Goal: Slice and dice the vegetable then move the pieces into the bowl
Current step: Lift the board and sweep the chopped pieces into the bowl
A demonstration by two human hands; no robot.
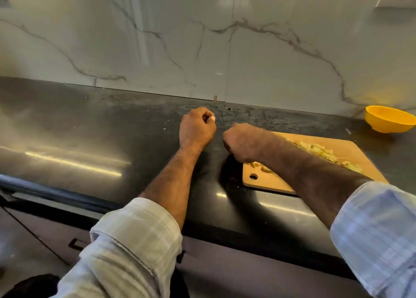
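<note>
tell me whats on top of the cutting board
Diced vegetable pieces lie along the cutting board, a few near its hole. The right forearm covers the middle, so anything beneath it is hidden.

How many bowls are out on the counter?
1. A yellow bowl sits at the far right of the dark counter, near the wall, beyond the cutting board. More could lie outside the view.

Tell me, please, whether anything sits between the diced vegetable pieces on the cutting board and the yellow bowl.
Nothing visible does. The diced pieces lie on the wooden cutting board, and only bare dark countertop separates the board from the yellow bowl.
</note>
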